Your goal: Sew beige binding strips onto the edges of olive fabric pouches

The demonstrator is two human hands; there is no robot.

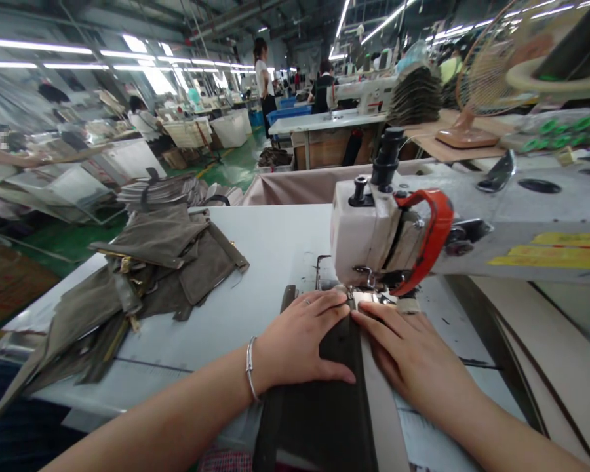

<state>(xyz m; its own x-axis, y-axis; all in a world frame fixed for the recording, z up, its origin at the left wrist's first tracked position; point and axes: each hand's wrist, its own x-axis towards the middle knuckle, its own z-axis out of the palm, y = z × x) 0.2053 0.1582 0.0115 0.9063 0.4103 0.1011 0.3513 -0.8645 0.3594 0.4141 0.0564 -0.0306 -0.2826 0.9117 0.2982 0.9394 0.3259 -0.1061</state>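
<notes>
A dark olive fabric piece point(324, 406) lies on the white sewing table point(255, 262) and runs up under the needle of the sewing machine point(373, 229). My left hand point(302, 341) rests flat on its left side, fingers stretched toward the presser foot, a ring on one finger and a silver bracelet on the wrist. My right hand point(413, 357) lies flat beside the fabric's right edge, on a pale strip point(383, 413), fingertips close to the needle. Neither hand grips anything.
A heap of grey-brown fabric pieces with brass fittings point(142, 275) covers the table's left side. The machine arm point(521, 223) spans the right. A fan point(482, 78) and stacked pieces point(415, 95) stand behind. Other workers are at far stations point(263, 72).
</notes>
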